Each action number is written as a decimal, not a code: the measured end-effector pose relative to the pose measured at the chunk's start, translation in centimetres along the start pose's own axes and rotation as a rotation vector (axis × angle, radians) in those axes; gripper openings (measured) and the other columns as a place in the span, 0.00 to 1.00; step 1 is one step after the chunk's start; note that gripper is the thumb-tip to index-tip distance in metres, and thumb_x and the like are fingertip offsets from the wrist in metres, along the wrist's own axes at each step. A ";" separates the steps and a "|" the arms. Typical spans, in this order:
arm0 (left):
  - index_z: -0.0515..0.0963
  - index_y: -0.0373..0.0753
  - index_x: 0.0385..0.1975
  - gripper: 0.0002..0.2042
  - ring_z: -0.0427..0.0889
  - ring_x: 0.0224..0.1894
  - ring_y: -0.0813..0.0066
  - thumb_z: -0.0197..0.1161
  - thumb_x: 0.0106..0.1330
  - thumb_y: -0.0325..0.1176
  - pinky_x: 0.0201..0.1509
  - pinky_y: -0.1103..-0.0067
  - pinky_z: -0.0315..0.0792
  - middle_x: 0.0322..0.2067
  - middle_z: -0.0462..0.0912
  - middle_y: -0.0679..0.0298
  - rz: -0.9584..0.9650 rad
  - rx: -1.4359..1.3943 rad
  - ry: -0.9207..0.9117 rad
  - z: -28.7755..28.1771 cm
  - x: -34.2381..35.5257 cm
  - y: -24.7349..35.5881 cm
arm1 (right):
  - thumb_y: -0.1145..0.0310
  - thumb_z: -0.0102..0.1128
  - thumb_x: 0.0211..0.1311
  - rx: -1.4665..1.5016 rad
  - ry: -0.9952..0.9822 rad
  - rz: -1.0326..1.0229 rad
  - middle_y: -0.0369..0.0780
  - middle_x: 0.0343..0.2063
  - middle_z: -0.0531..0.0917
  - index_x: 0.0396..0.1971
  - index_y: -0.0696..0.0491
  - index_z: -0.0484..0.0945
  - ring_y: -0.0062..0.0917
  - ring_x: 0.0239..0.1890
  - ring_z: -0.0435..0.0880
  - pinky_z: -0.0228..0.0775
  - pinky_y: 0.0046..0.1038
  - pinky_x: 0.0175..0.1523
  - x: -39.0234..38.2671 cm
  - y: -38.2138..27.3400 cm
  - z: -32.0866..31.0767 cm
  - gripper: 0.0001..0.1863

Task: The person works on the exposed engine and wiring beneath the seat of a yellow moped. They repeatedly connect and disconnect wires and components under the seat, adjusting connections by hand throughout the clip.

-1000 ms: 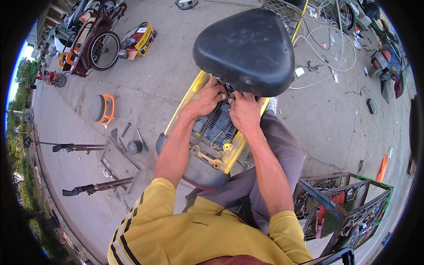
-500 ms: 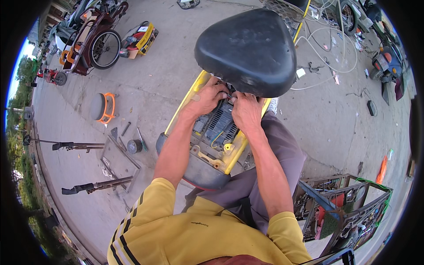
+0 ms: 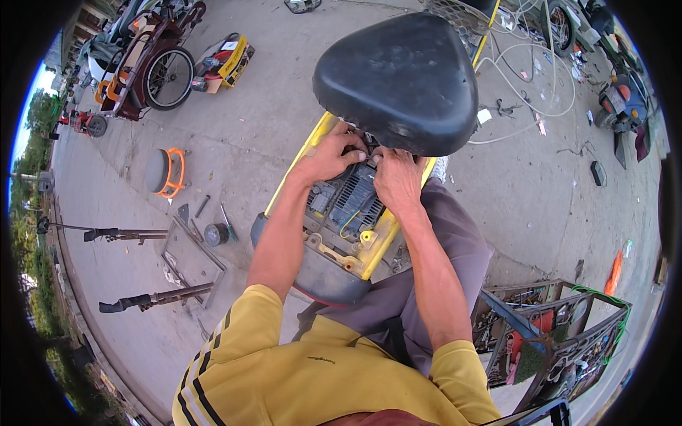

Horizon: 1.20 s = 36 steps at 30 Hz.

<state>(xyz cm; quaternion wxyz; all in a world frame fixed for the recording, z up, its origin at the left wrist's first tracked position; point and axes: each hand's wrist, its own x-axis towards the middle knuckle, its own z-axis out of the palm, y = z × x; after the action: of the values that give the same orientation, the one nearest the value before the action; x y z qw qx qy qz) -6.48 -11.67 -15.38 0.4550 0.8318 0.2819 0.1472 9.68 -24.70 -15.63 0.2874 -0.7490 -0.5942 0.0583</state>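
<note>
Black seat (image 3: 398, 82); yellow frame (image 3: 383, 245); yellow shirt (image 3: 334, 380) with black and white sleeve stripes; purplish-grey trousers (image 3: 455, 255).

Slight shift in both hands (image 3: 331, 157) (image 3: 398, 179)

Your shirt (image 3: 341, 383) is mustard yellow, with a small line of dark lettering (image 3: 321, 358) across the chest. Its left sleeve (image 3: 249, 319) and right sleeve (image 3: 455, 362) are short, and black and pale stripes (image 3: 199, 385) run along the outer edge of the left shoulder. Your left hand (image 3: 332, 156) and right hand (image 3: 399, 177) are bare. You wear loose, purplish-grey trousers (image 3: 455, 234); the pale, patterned patch (image 3: 440, 169) beyond the knee is probably your shoe, mostly hidden.
</note>
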 end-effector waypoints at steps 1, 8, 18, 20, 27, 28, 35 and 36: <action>0.88 0.32 0.43 0.09 0.76 0.66 0.51 0.71 0.70 0.30 0.71 0.62 0.71 0.60 0.76 0.51 -0.012 -0.012 0.000 0.1 0.1 -0.1 | 0.72 0.60 0.72 0.002 0.000 0.003 0.42 0.44 0.91 0.48 0.52 0.83 0.41 0.57 0.87 0.52 0.57 0.74 0.0 0.0 0.0 0.09; 0.88 0.35 0.43 0.08 0.77 0.63 0.54 0.73 0.66 0.27 0.69 0.64 0.72 0.55 0.79 0.53 0.020 0.021 -0.009 -0.3 -0.2 0.3 | 0.70 0.63 0.72 0.040 0.050 -0.019 0.41 0.43 0.91 0.42 0.51 0.87 0.41 0.55 0.87 0.54 0.55 0.72 -0.1 0.4 0.4 0.06; 0.86 0.33 0.41 0.08 0.77 0.62 0.54 0.70 0.63 0.23 0.67 0.66 0.74 0.57 0.76 0.52 0.078 -0.006 -0.011 -0.2 -0.2 0.3 | 0.66 0.67 0.69 0.106 -0.002 -0.021 0.39 0.43 0.91 0.42 0.47 0.88 0.39 0.55 0.86 0.54 0.54 0.71 -0.1 0.8 -0.3 0.06; 0.86 0.33 0.41 0.08 0.76 0.62 0.53 0.70 0.63 0.23 0.67 0.66 0.73 0.57 0.75 0.52 0.062 -0.006 -0.014 -0.2 -0.2 0.6 | 0.66 0.67 0.69 0.088 -0.015 -0.015 0.39 0.43 0.91 0.42 0.47 0.88 0.39 0.55 0.86 0.54 0.54 0.71 -0.1 0.7 -0.4 0.06; 0.85 0.33 0.39 0.07 0.76 0.62 0.54 0.70 0.62 0.23 0.67 0.67 0.72 0.56 0.75 0.52 0.073 -0.003 0.016 0.2 -0.3 0.5 | 0.66 0.67 0.69 0.067 -0.001 -0.015 0.40 0.43 0.90 0.41 0.48 0.88 0.39 0.55 0.86 0.54 0.54 0.71 -0.1 0.5 -0.3 0.06; 0.85 0.32 0.39 0.07 0.77 0.61 0.55 0.70 0.62 0.23 0.66 0.67 0.72 0.55 0.76 0.53 0.075 -0.011 0.018 0.3 -0.2 0.4 | 0.66 0.66 0.69 0.066 0.001 -0.018 0.40 0.43 0.90 0.41 0.48 0.88 0.39 0.55 0.86 0.54 0.54 0.71 -0.1 0.5 -0.3 0.06; 0.86 0.32 0.36 0.06 0.81 0.52 0.61 0.72 0.61 0.20 0.58 0.70 0.76 0.52 0.77 0.56 -0.013 -0.111 0.086 0.5 -0.3 0.7 | 0.66 0.66 0.69 0.072 0.009 -0.016 0.40 0.43 0.90 0.41 0.48 0.88 0.39 0.55 0.86 0.54 0.53 0.71 -0.2 0.7 0.0 0.06; 0.86 0.32 0.37 0.06 0.81 0.51 0.62 0.72 0.61 0.20 0.57 0.70 0.77 0.52 0.77 0.56 -0.060 -0.136 0.094 0.4 -0.2 1.1 | 0.66 0.66 0.70 0.075 0.009 -0.015 0.40 0.43 0.90 0.41 0.48 0.88 0.39 0.55 0.86 0.54 0.53 0.71 -0.2 0.7 0.1 0.06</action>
<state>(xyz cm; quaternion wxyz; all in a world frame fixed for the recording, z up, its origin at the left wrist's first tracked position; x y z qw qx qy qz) -6.11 -12.50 -14.69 0.5009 0.7823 0.3170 0.1912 10.22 -24.96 -16.13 0.3185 -0.7334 -0.5958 0.0752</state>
